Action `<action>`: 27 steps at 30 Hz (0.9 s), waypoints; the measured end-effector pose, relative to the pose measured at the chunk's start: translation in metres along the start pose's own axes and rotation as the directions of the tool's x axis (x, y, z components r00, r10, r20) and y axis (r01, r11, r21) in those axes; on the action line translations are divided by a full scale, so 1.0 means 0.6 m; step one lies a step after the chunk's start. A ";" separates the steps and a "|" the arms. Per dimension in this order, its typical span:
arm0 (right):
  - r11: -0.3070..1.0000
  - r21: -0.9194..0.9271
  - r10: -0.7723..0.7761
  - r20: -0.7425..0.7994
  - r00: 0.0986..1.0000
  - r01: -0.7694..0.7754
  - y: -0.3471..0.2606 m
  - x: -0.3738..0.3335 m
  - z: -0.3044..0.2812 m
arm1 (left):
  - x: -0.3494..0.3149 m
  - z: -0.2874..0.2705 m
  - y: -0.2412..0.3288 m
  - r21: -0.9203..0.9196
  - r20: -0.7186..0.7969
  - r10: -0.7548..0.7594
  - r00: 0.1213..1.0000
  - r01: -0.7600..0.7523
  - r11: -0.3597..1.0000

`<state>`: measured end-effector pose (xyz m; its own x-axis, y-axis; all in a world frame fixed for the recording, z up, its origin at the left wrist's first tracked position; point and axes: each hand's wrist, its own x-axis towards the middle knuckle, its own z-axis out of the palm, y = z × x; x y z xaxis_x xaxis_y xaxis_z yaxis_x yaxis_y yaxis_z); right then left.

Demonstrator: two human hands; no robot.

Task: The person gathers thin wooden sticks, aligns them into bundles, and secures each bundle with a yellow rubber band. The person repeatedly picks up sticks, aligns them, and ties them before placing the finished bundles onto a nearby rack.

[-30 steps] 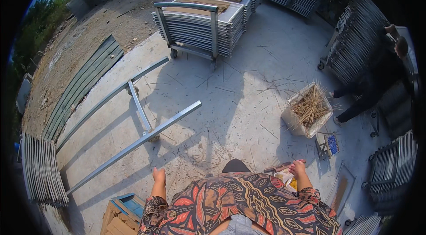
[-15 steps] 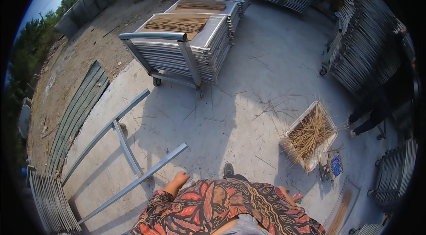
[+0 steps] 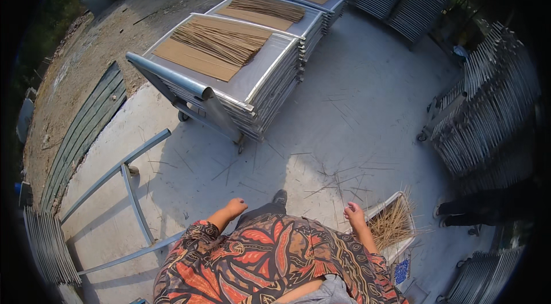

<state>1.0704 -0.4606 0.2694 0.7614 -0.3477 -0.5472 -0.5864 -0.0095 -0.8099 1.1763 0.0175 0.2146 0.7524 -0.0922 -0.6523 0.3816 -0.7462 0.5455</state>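
Observation:
My left hand [image 3: 236,207] hangs in front of my body with its fingers loosely curled, and nothing shows in it. On the other side, my right hand [image 3: 354,212] is held out with its fingers slightly apart and nothing in it. Close beside that hand stands a white tub [image 3: 408,234] full of thin brown sticks [image 3: 390,222]. Ahead of me is a wheeled cart with a metal push bar [image 3: 166,74], stacked with framed screens [image 3: 275,97]. A sheet of cardboard [image 3: 189,62] with a bundle of sticks [image 3: 221,40] lies on the top screen.
Two more screen stacks stand behind, one with a stick bundle [image 3: 267,6]. An unloaded metal cart frame [image 3: 135,200] lies at left. Loose sticks [image 3: 338,180] litter the concrete floor. At right are tall racks [image 3: 488,103] and another person's dark-clothed legs [image 3: 482,209].
I have moved forward, so the loaded cart appears nearer and the tub lies closer to my right side. My right hand has come up into view.

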 end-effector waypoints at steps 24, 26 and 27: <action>0.990 -0.050 0.121 -0.168 0.978 -0.131 -0.575 0.977 -0.334 | 0.581 -0.181 0.922 -0.462 -0.015 0.101 0.995 -0.096 0.882; 0.998 0.051 -0.016 -0.142 0.990 0.024 -0.723 1.062 -0.291 | 0.619 -0.211 0.951 -0.539 -0.037 0.063 0.997 -0.073 0.839; 0.998 0.019 -0.051 -0.126 0.991 0.054 -0.771 1.099 -0.264 | 0.634 -0.227 0.972 -0.603 -0.040 0.025 0.999 -0.044 0.797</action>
<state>1.8001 -0.8338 0.3163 0.7493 -0.4624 -0.4741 -0.5394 -0.0108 -0.8420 1.7581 -0.3632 0.3563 0.7828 -0.0841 -0.6166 0.5943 -0.1928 0.7808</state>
